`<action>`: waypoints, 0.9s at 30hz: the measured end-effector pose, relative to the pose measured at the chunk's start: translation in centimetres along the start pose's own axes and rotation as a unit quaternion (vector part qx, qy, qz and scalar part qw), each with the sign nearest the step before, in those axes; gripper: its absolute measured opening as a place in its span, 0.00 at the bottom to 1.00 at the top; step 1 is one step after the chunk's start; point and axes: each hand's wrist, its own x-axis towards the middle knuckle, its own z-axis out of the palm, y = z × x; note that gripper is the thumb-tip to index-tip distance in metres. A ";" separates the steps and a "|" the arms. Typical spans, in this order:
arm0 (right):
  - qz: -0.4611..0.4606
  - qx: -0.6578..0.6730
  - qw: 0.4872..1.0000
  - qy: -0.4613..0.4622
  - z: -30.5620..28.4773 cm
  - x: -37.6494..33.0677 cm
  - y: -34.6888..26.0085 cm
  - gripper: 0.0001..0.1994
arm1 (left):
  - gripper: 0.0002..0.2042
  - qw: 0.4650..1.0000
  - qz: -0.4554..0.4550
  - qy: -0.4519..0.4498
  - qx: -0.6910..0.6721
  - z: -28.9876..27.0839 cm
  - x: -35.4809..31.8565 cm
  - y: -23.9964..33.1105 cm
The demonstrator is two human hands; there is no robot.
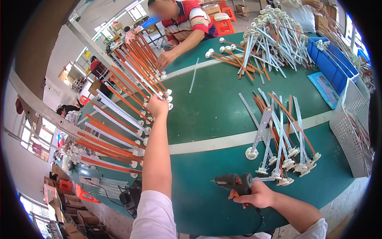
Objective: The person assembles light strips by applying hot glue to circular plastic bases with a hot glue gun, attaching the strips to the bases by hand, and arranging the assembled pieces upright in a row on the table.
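Note:
My left hand [158, 106] reaches far forward, its fingers closed at the lower end of a white strip [140, 76] in a long row of strips. Orange and white strips stand in this row, each on a small round white base [168, 92]. In my right hand [260, 195] is a black hot glue gun [232, 181], its nozzle pointing left and a clear glue stick [264, 179] jutting from its back. Above the glue gun, a single white strip [263, 127] stands upright on a round base. Right of it lies a loose pile of strips with bases [292, 153].
Across the green table [215, 119], another person's hand [166, 59] is at the row's far end. A large heap of strips [274, 38] lies at the back right, near a blue bin [332, 59] and a white perforated basket [348, 135]. One thin strip [194, 75] lies alone.

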 end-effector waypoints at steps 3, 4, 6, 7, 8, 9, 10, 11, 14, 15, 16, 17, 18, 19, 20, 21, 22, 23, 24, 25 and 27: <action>0.006 -0.012 1.000 -0.003 0.0 0.1 0.1 0.10 | 0.07 1.000 -0.013 0.000 0.001 -0.5 0.0 0.2; 0.014 -0.014 1.000 -0.003 0.0 0.0 0.2 0.11 | 0.07 1.000 -0.013 0.003 -0.001 -0.7 -0.1 0.4; 0.009 -0.013 1.000 0.000 0.0 0.0 0.3 0.11 | 0.07 0.999 -0.022 -0.023 -0.032 -1.3 -0.4 0.9; 0.006 -0.010 1.000 0.001 0.1 0.0 0.3 0.11 | 0.08 0.999 -0.029 -0.029 -0.035 -1.7 -0.6 1.1; 0.002 -0.012 1.000 0.001 0.2 0.0 0.2 0.11 | 0.08 0.999 -0.027 -0.026 -0.037 -2.0 -0.6 1.1; 0.001 -0.019 1.000 0.001 0.3 0.0 0.1 0.11 | 0.09 0.999 -0.027 -0.035 -0.016 -2.1 -0.5 1.0; -0.002 -0.027 1.000 0.002 0.3 0.0 0.0 0.11 | 0.10 0.999 -0.027 -0.042 0.003 -2.3 -0.3 1.1; -0.008 -0.031 0.999 0.001 0.3 0.1 0.0 0.11 | 0.10 0.999 -0.026 -0.036 0.000 -2.7 -0.2 1.1; -0.011 -0.049 0.999 -0.004 0.6 -0.1 -0.2 0.12 | 0.13 0.997 -0.008 -0.068 0.034 -4.1 -1.1 1.8; -0.024 -0.050 0.998 0.010 0.9 -0.2 -0.4 0.10 | 0.14 0.996 -0.019 -0.061 0.060 -4.6 -1.9 2.2; -0.038 -0.049 0.998 0.024 1.1 -0.3 -0.5 0.09 | 0.15 0.995 -0.028 -0.054 0.085 -4.9 -2.8 2.6; -0.045 -0.051 0.997 0.025 1.2 -0.4 -0.5 0.09 | 0.17 0.990 0.012 -0.079 0.115 -5.2 -3.8 2.7; -0.051 -0.056 0.997 0.024 1.2 -0.5 -0.4 0.09 | 0.20 0.982 -0.003 -0.142 0.126 -5.5 -4.8 2.7; -0.057 -0.062 0.996 0.020 1.3 -0.5 -0.3 0.09 | 0.22 0.965 0.022 -0.177 0.192 -5.1 -5.6 2.2; -0.063 -0.062 0.996 0.020 1.2 -0.4 -0.1 0.09 | 0.23 0.959 0.022 -0.210 0.188 -5.5 -7.2 2.6; -0.074 -0.062 0.995 0.018 0.9 -0.3 0.1 0.09 | 0.19 0.945 0.016 -0.259 0.201 -5.8 -8.5 3.2; -0.086 -0.064 0.994 0.012 1.0 -0.3 0.3 0.10 | 0.18 0.941 0.060 -0.265 0.203 -5.3 -8.9 1.8; -0.089 -0.062 0.994 0.010 1.1 -0.3 0.4 0.10 | 0.17 0.933 0.105 -0.276 0.206 -5.6 -9.6 1.7; -0.094 -0.081 0.992 0.015 1.2 -0.2 0.2 0.10 | 0.13 0.916 0.118 -0.306 0.229 -5.9 -9.6 1.7; -0.096 -0.096 0.990 0.024 1.1 -0.2 0.3 0.10 | 0.12 0.914 0.150 -0.317 0.204 -6.5 -10.0 2.3; -0.101 -0.139 0.985 0.027 1.2 0.0 0.4 0.15 | 0.11 0.910 0.223 -0.316 0.147 -8.3 -10.3 2.7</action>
